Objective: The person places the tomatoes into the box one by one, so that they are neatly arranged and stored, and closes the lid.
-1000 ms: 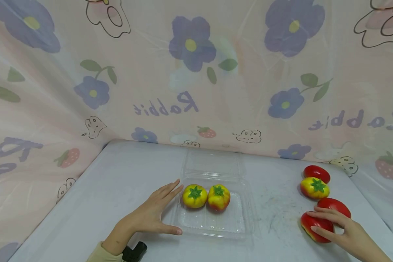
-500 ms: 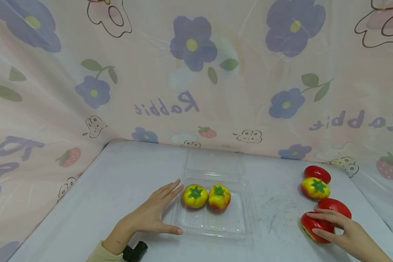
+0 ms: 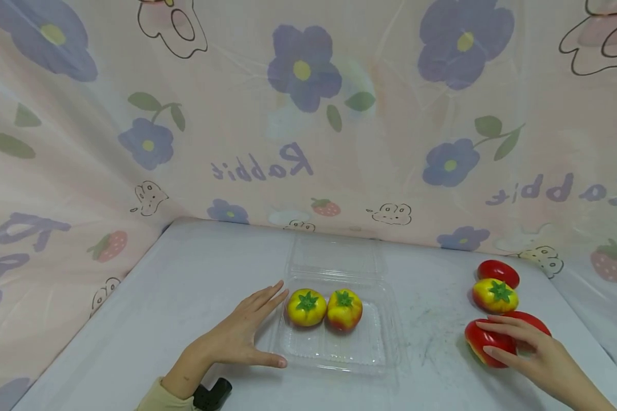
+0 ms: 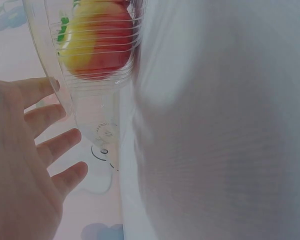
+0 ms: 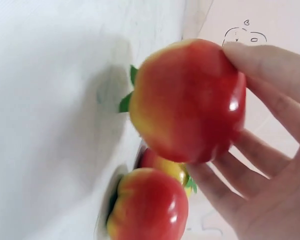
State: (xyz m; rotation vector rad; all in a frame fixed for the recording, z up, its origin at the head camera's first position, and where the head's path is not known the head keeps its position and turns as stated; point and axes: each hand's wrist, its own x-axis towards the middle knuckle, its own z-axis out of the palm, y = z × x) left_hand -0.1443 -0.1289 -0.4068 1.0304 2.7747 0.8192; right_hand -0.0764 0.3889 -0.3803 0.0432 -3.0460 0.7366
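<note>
My right hand (image 3: 545,355) grips a red-and-yellow toy tomato (image 3: 487,343) between thumb and fingers. In the right wrist view this toy tomato (image 5: 187,102) has its green leaves turned toward the table, with a shadow beside it. My left hand (image 3: 239,335) is spread, its fingertips at the left rim of a clear plastic clamshell box (image 3: 391,351). The box's lid (image 3: 334,254) lies folded back. Inside the box sit two toy tomatoes, a yellow one (image 3: 306,308) and a yellow-red one (image 3: 344,311), leaves up.
On the right side of the white table (image 3: 211,251) lie a red toy tomato (image 3: 497,274), a yellow one (image 3: 495,294) with leaves up, and another red one (image 3: 532,321) partly behind my right hand. A patterned curtain (image 3: 339,171) stands behind and beside the table.
My right hand has raised the gripped toy tomato and moved it slightly left and away from me. My left hand and the box have stayed put.
</note>
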